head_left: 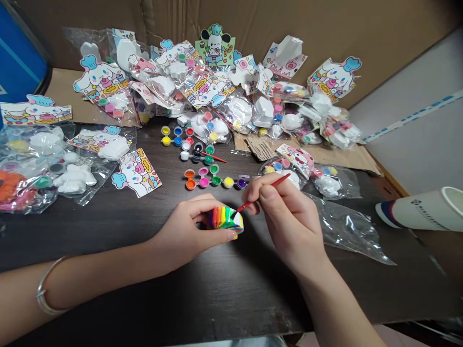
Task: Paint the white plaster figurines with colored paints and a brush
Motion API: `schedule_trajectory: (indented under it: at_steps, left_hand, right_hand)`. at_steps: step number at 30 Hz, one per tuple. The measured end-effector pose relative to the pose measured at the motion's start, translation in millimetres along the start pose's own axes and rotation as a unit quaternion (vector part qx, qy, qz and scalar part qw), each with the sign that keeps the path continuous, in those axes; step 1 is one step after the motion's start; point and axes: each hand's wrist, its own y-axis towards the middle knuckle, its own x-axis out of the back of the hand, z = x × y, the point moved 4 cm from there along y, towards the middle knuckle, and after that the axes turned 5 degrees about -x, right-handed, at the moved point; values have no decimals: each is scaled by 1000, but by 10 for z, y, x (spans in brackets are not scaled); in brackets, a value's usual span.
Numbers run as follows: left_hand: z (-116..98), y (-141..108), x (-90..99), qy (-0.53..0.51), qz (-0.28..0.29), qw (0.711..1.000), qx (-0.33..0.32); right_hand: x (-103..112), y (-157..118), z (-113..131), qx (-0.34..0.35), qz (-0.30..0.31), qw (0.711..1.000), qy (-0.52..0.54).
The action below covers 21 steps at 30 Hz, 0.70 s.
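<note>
My left hand (188, 231) is wrapped round a small figure (227, 218) painted in rainbow stripes, with a white patch on its right side. Yellow paint marks the left thumb's tip. A thin red paintbrush (265, 192) is pinched between the thumb and fingers of my right hand (289, 217), and its tip touches the figure beside the green stripe. Just beyond both hands stand open paint pots: an orange one (190, 184), a pink one (204, 182), a yellow one (228, 182) and a purple one (241, 183).
Bagged white figures (238, 111) with printed cards are heaped along the back, more bags (47, 144) at the left. A second brush (213, 157) lies by other paint pots (178, 140). At the right are a flat plastic bag (350, 226) and a paper cup (423, 209).
</note>
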Motion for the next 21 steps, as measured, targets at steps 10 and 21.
schedule_trajectory:
  at_steps: [10,21]
  left_hand:
    - [-1,14,-9,-2,-5,1000,1]
    - [9,-5,0,-6,0,1000,-5]
  right_hand:
    - [46,21,-8,17,-55,997,-49]
    - [37,20,9,11,-54,997,-54]
